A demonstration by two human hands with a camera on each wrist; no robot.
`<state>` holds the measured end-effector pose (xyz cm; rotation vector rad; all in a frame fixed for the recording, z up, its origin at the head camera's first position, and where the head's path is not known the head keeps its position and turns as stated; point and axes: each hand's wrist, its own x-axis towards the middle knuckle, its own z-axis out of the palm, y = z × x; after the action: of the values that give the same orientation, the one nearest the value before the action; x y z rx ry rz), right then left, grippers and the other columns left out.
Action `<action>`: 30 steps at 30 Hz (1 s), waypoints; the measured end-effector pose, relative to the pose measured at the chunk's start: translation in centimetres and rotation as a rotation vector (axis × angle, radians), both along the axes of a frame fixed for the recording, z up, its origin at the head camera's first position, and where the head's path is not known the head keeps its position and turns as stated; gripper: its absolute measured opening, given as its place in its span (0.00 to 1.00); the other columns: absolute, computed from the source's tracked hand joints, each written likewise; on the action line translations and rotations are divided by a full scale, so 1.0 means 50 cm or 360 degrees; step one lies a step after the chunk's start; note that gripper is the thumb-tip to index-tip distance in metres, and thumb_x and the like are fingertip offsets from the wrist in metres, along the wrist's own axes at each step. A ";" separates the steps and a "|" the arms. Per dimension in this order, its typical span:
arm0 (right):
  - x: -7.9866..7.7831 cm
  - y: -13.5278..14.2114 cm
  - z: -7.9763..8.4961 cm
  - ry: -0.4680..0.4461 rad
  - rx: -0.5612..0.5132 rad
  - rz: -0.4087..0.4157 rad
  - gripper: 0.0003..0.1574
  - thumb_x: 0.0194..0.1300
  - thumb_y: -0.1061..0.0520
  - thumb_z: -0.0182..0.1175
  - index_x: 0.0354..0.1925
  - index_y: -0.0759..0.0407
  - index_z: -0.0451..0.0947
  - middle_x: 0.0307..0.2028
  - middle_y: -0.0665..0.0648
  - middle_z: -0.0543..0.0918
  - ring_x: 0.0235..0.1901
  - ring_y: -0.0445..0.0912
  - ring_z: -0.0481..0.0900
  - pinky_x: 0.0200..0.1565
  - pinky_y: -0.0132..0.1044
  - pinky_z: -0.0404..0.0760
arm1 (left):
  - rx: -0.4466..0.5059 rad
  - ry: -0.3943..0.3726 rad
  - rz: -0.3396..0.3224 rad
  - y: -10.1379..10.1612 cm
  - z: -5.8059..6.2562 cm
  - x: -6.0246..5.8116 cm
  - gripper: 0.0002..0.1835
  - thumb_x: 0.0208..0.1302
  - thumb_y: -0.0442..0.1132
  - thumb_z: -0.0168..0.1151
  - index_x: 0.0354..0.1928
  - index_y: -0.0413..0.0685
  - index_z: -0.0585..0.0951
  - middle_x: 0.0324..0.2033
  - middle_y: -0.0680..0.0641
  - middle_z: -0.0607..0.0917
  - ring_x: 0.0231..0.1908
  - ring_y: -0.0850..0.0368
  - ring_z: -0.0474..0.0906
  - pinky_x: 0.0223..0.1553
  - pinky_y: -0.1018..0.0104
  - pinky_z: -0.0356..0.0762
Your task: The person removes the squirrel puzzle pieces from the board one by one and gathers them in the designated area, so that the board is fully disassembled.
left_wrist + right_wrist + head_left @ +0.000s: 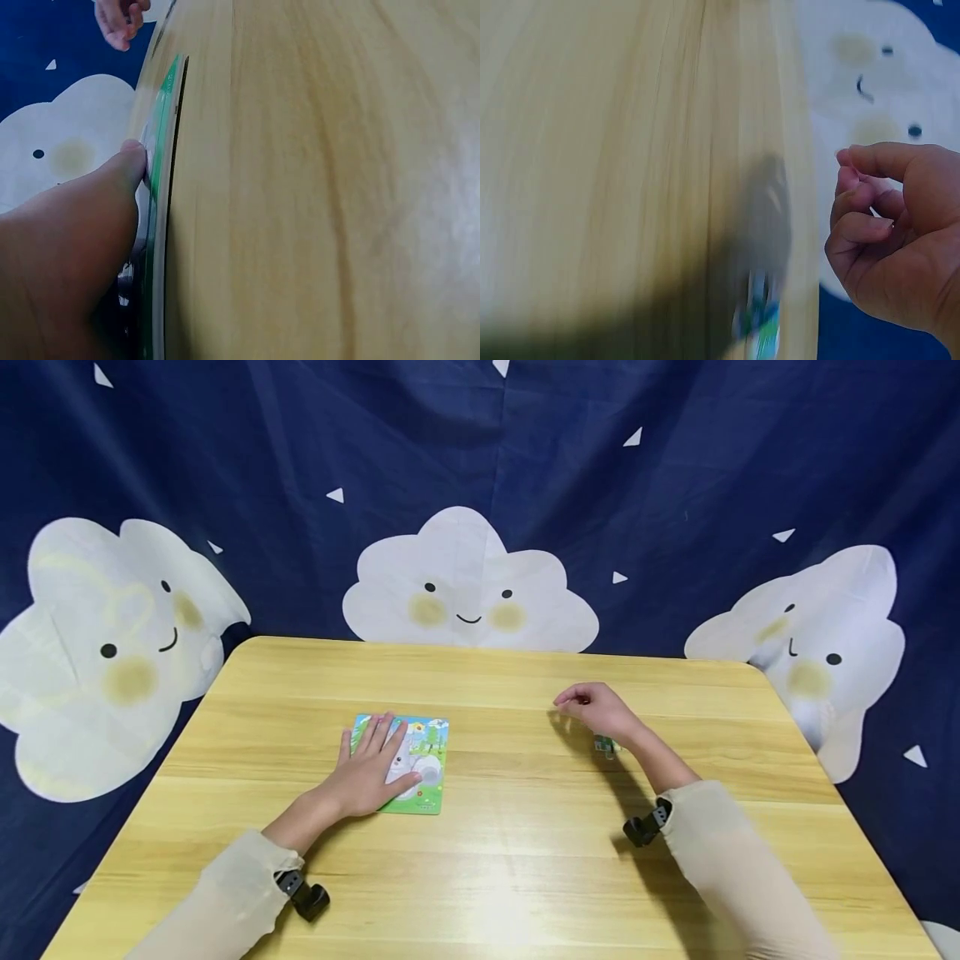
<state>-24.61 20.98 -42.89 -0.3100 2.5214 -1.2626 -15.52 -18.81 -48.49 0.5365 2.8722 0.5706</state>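
A thin square picture board [431, 797] lies on the table, printed with green grass, blue sky and a pale cartoon animal. Spread flat across its left part is my left hand [366, 777], covering some of the picture. In the left wrist view, the thumb [129, 161] rests along the board's green edge [169, 112]. My right hand [600, 710] hovers over the table on the right, fingers loosely curled and thumb near the index tip, with nothing visible between them. Below it lies a small green and clear piece [604, 745], partly hidden by the wrist and blurred in the right wrist view.
The light wooden table [495, 852] has rounded far corners. Behind its far edge hangs a dark blue cloth [420, 435] with smiling white clouds. Each wrist carries a small black camera, the left one [303, 895] and the right one [647, 825], close above the tabletop.
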 end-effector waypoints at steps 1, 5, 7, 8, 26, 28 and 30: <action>-0.001 -0.014 0.001 0.0002 -0.0008 0.0009 0.16 0.75 0.59 0.59 0.52 0.69 0.82 0.36 0.63 0.80 0.26 0.46 0.69 0.31 0.37 0.71 | 0.0015 0.0006 0.0001 0.001 0.002 0.001 0.49 0.73 0.66 0.50 0.81 0.40 0.49 0.80 0.34 0.42 0.78 0.34 0.31 0.69 0.27 0.23; -0.002 -0.068 0.007 0.0052 -0.0039 0.0084 0.14 0.73 0.61 0.59 0.50 0.70 0.83 0.33 0.56 0.79 0.28 0.44 0.69 0.32 0.35 0.70 | 0.0046 0.0025 0.0014 0.002 0.010 0.002 0.48 0.73 0.65 0.53 0.80 0.39 0.52 0.79 0.33 0.44 0.78 0.33 0.35 0.69 0.26 0.25; -0.001 -0.090 0.009 0.0061 -0.0061 0.0120 0.13 0.73 0.62 0.59 0.49 0.71 0.83 0.31 0.55 0.78 0.28 0.44 0.68 0.32 0.34 0.69 | 0.0049 0.0039 0.0017 0.002 0.013 0.003 0.48 0.73 0.64 0.53 0.80 0.39 0.53 0.79 0.32 0.46 0.78 0.32 0.36 0.69 0.25 0.27; 0.000 -0.100 0.009 0.0064 -0.0074 0.0141 0.13 0.73 0.62 0.59 0.49 0.71 0.83 0.30 0.54 0.78 0.27 0.43 0.68 0.31 0.34 0.69 | 0.0047 0.0049 0.0018 0.001 0.014 0.003 0.47 0.73 0.64 0.53 0.80 0.40 0.54 0.79 0.32 0.46 0.78 0.32 0.37 0.69 0.25 0.27; 0.021 -0.258 -0.007 0.0050 -0.0146 0.0291 0.11 0.72 0.63 0.59 0.47 0.69 0.84 0.32 0.56 0.82 0.26 0.41 0.69 0.30 0.31 0.69 | 0.0014 0.0087 0.0138 -0.035 0.013 0.009 0.43 0.78 0.56 0.49 0.78 0.29 0.51 0.78 0.28 0.45 0.77 0.30 0.36 0.70 0.26 0.30; 0.026 -0.279 -0.012 0.0058 -0.0150 0.0295 0.10 0.72 0.63 0.61 0.46 0.67 0.85 0.31 0.55 0.81 0.25 0.41 0.69 0.29 0.30 0.69 | 0.0021 0.0087 0.0146 -0.036 0.010 0.010 0.42 0.79 0.55 0.47 0.78 0.30 0.50 0.78 0.28 0.44 0.77 0.30 0.35 0.70 0.26 0.30; 0.030 -0.300 -0.018 0.0069 -0.0156 0.0287 0.09 0.71 0.62 0.62 0.44 0.66 0.85 0.30 0.53 0.80 0.25 0.40 0.69 0.28 0.30 0.69 | 0.0038 0.0093 0.0148 -0.036 0.007 0.011 0.42 0.79 0.55 0.47 0.78 0.30 0.50 0.78 0.28 0.44 0.77 0.30 0.35 0.70 0.26 0.29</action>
<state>-23.10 6.00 -43.79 -0.5789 2.4080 -1.3226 -14.99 -20.62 -48.14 0.4315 2.9619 0.6137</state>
